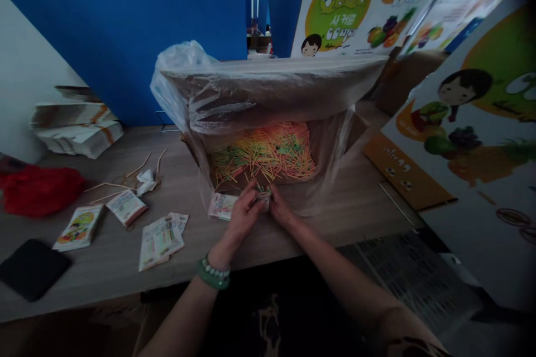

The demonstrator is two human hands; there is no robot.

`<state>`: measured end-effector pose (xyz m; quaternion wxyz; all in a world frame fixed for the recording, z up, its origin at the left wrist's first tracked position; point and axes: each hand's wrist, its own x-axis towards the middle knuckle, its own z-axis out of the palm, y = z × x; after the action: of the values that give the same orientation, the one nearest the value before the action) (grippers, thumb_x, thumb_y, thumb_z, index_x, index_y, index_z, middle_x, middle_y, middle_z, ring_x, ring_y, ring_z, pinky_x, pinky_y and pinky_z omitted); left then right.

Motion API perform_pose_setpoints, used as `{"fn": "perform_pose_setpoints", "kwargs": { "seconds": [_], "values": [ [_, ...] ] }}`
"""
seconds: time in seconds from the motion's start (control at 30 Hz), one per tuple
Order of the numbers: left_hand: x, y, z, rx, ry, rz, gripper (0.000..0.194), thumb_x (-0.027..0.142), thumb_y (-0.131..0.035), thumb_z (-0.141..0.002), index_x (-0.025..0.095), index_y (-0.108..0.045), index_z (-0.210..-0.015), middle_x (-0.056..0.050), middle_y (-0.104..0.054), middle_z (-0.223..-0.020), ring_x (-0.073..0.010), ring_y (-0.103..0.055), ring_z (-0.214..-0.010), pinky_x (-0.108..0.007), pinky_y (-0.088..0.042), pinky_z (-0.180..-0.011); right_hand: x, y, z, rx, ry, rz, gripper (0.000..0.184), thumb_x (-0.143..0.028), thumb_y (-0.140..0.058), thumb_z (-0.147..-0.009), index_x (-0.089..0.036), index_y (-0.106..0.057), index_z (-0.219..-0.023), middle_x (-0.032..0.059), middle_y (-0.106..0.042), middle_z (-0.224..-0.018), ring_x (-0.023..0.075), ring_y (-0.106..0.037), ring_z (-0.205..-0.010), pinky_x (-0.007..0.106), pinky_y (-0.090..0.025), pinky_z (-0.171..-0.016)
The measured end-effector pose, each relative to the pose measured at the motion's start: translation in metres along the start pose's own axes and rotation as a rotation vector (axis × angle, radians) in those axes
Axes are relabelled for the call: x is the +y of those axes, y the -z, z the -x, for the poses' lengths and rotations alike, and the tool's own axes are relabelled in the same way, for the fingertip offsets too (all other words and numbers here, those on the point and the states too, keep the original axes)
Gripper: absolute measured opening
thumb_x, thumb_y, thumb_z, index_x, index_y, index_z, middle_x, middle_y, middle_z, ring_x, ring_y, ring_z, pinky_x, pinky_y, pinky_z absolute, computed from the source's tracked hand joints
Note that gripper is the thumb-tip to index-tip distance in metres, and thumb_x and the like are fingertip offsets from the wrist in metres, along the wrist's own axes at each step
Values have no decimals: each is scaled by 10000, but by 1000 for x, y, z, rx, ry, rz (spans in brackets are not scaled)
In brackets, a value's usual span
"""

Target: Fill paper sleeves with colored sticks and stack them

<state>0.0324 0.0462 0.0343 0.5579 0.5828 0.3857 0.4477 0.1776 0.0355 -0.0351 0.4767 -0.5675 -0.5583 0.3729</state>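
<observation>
Head view: plastic-lined box (268, 95) of coloured sticks (268, 153) lies on the table (335, 217). Left hand (243, 213) and right hand (280, 207) pinch a small bundle (263, 194) at its mouth. Bundle looks light, thin, loose; best gripped mid-length.

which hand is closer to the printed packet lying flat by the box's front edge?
Left. The left hand sits right beside the packet, about touching it; the right hand is farther right, past the small bundle both hands hold.

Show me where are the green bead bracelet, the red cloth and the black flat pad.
green bead bracelet (213, 274): head view, beads on the left wrist.
red cloth (39, 189): head view, its middle.
black flat pad (31, 268): head view, its centre.
</observation>
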Motion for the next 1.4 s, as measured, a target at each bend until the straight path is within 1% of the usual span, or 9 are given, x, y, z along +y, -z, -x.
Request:
{"fn": "perform_pose_setpoints", "kwargs": {
  "seconds": [0.17, 0.3, 0.4, 0.53, 0.73, 0.93, 1.17, 1.3, 1.4],
  "values": [
    [-11, -18, -9, -200, -21, -79, 76, 234, -679, -766, 201, -686, -698, -104, -690, -1267, -251, -613, -1182, -380, -410, -1049, 8, -6, -1, -4, 98, -150, 254, -369, -527, -808, -230, -562, -1019, 47, -635, -1005, 206, -570, -951, 344, -450, -909],
    [-9, -2, -4, 4, 52, 39, 134, 298, -735, -711, 194, -727, -795, -64, -761, -1011, -210, -674, -948, -327, -498, -872, 4, -4, -2, 33, 29, -166, 174, -340, -521, -777, -224, -607, -874, 19, -627, -861, 200, -571, -872, 326, -456, -844],
    [-6, 13, 5, 142, 221, 170, 274, 333, -800, -646, 175, -750, -865, -39, -755, -837, -174, -663, -761, -289, -516, -733, -3, 0, 1, 44, -7, -120, 148, -297, -526, -741, -220, -606, -840, 9, -615, -837, 196, -565, -860, 311, -444, -815],
    [-12, 19, 18, 95, 383, 244, 384, 398, -843, -608, 157, -760, -896, -47, -756, -802, -166, -662, -711, -276, -516, -692, -7, 3, 4, 70, -10, -61, 175, -335, -528, -775, -223, -595, -892, 21, -634, -918, 200, -574, -911, 314, -438, -847],
    [-22, 27, 26, 117, 406, 276, 361, 394, -883, -531, 139, -742, -743, -33, -718, -696, -140, -612, -619, -262, -498, -617, -8, 6, 10, 112, -28, -18, 114, -326, -469, -830, -232, -532, -844, -1, -612, -740, 184, -582, -765, 321, -441, -784],
    [-26, 30, 31, 41, 358, 180, 323, 413, -841, -576, 147, -715, -709, 6, -640, -634, -122, -545, -602, -255, -450, -601, -51, 3, 6, 159, -48, -450, 189, -415, -568, -867, -246, -485, -859, -53, -606, -674, 143, -626, -635, 289, -473, -686],
    [-22, 28, 36, -26, 329, 59, 328, 434, -792, -614, 163, -607, -623, 54, -488, -561, -86, -399, -555, -220, -335, -542, -101, -14, 0, 188, 151, -588, 215, -432, -554, -932, -252, -446, -889, -63, -623, -664, 165, -694, -728, 344, -530, -761],
    [-16, 28, 34, -75, 356, 74, 407, 435, -821, -582, 165, -519, -546, 73, -407, -525, -64, -328, -519, -207, -284, -507, -104, -23, 0, 255, 317, -456, 169, -408, -521, -965, -257, -465, -913, -42, -650, -733, 171, -697, -814, 396, -532, -863],
    [-17, 26, 33, -100, 375, 138, 408, 454, -836, -574, 157, -557, -590, 62, -466, -550, -70, -382, -529, -212, -325, -525, -97, -27, 6, 208, 401, -377, 116, -367, -514, -976, -260, -495, -937, -22, -662, -794, 178, -693, -900, 406, -524, -897]
  ]
}}
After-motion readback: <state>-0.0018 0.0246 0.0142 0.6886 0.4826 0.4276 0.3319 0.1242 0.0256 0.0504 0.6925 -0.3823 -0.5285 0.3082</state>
